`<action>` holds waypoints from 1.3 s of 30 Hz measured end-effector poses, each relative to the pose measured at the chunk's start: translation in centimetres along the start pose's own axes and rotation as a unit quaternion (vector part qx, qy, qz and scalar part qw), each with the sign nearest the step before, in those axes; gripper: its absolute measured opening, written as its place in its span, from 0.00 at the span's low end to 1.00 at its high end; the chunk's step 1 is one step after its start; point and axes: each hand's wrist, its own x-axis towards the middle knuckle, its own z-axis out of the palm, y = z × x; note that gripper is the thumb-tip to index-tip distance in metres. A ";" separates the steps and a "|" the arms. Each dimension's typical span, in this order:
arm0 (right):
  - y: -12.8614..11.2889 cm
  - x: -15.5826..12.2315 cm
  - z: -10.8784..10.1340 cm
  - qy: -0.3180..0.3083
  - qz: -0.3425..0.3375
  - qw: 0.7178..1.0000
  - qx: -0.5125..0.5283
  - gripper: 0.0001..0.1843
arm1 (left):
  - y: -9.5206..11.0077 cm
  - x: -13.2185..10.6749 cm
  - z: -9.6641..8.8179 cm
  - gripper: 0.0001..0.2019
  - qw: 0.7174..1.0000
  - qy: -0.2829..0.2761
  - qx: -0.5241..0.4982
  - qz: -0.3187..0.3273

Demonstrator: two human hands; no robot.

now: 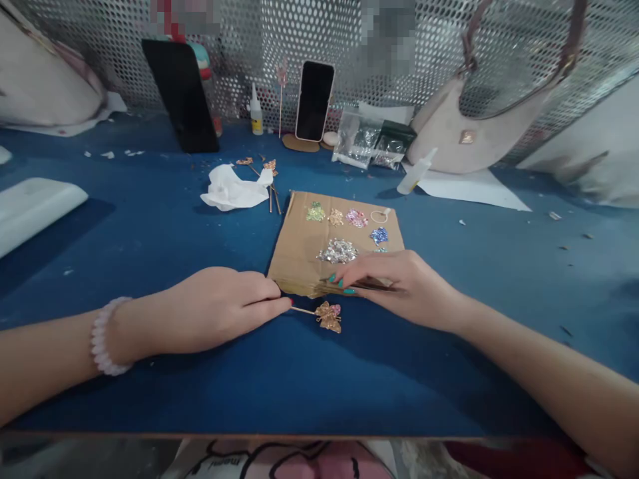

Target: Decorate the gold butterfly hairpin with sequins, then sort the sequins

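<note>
Evidently, close decorating work is in hand, judging by the head view. Taking the cardboard [297, 253] as the clock's centre, the left hand [219, 309] rests at eight o'clock, its fingers closed around a thin stem [303, 310]. At the stem's far end the gold butterfly ornament [329, 317] lies at six o'clock, just off the board's near edge, over the blue table [249, 392]. A pinkish patch shows at the ornament's own two o'clock.

The right hand [404, 286] is at four o'clock, fingers pinched around slender tweezers [372, 285] that point toward nine, across the board's near edge. Whether the tips grip a tiny piece cannot be told.

On the board, silver pieces [338, 251] lie near the middle, green pieces [315, 211] toward eleven, pink pieces [357, 217] toward one, and blue pieces [379, 235] at three. Beyond it, a crumpled white tissue [237, 188] sits at ten and a nozzle bottle [417, 173] at two.

The step looks like handling small pieces with the tool while the ornament is held steady by its stem. The next move seems to call for a light, exact pinch at the tips and an unmoving left hold.
</note>
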 end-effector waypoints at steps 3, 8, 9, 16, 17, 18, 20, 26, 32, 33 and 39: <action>0.2 0.0 -0.2 -0.015 -0.015 1.000 0.009 0.05 | 0.0 0.1 0.0 0.18 1.000 -0.002 -0.008 -0.001; 0.4 0.0 -0.5 -0.033 -0.096 0.994 -0.027 0.06 | -0.1 0.5 -0.4 0.17 1.000 0.011 0.016 0.012; 0.4 -0.1 -0.6 -0.029 -0.118 0.992 -0.040 0.07 | -0.1 0.6 -0.5 0.16 0.999 0.013 0.025 0.016; 0.4 -0.5 -1.1 -0.023 -0.165 0.983 -0.078 0.07 | 0.1 0.9 -0.8 0.13 0.998 0.025 0.047 0.033; 0.5 -0.6 -1.2 -0.026 -0.154 0.984 -0.080 0.06 | 0.1 0.9 -0.8 0.13 0.998 0.029 0.044 0.034; 0.6 -0.7 -1.3 -0.028 -0.143 0.986 -0.082 0.06 | 0.1 0.9 -0.8 0.13 0.998 0.031 0.039 0.034; 0.7 -0.8 -1.5 -0.025 -0.117 0.989 -0.084 0.07 | 0.1 1.0 -0.8 0.12 0.998 0.035 0.028 0.033; 0.5 -1.2 -1.6 -0.016 -0.031 0.999 -0.041 0.11 | 0.0 1.0 -0.8 0.11 0.998 0.055 0.000 0.030; 0.2 -1.1 -1.6 0.008 0.015 1.000 0.008 0.14 | 0.1 1.2 -1.0 0.12 0.998 0.063 -0.007 0.027; 0.2 -1.1 -1.6 0.010 0.016 1.000 0.008 0.15 | 0.1 1.2 -1.0 0.12 0.998 0.064 -0.005 0.026; 0.1 -1.1 -1.9 -0.006 0.022 1.000 -0.005 0.14 | 0.0 1.3 -0.9 0.12 0.997 0.066 -0.007 0.027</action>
